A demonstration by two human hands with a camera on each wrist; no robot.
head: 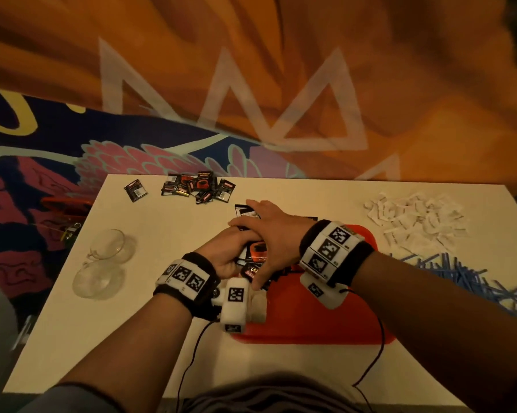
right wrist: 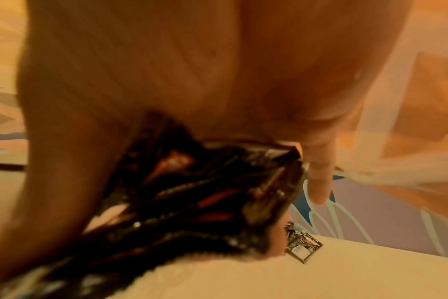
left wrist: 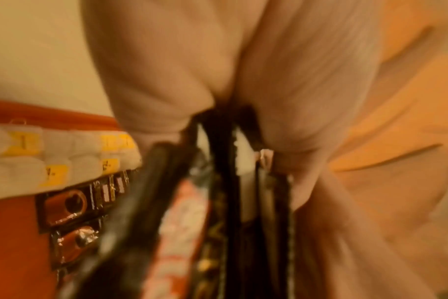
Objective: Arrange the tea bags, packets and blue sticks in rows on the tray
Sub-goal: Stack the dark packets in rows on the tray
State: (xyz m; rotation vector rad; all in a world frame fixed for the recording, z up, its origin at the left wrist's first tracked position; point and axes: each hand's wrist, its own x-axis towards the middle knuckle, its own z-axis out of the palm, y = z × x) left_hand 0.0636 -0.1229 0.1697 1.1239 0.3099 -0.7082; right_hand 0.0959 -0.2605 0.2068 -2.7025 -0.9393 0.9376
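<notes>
Desk: white, backed by an orange-and-blue mural.
Left hand: fingers clasped round a stack of black packets.
Right hand: fingers closed over the same stack, above the red tray.
Tray contents: tea bags in rows, packets beside them.
Technique: edges squared before one packet is dealt — rows kept parallel.
Print: blurred — unreadable.
Blue sticks: heaped at the right, off the tray.

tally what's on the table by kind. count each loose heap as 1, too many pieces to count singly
Red tray: 1
Clear glasses: 2
Loose heaps: 3 (black packets, white sachets, blue sticks)
Stray black packet: 1
Packet stack held by left hand and right hand: 1
Total: 8
</notes>
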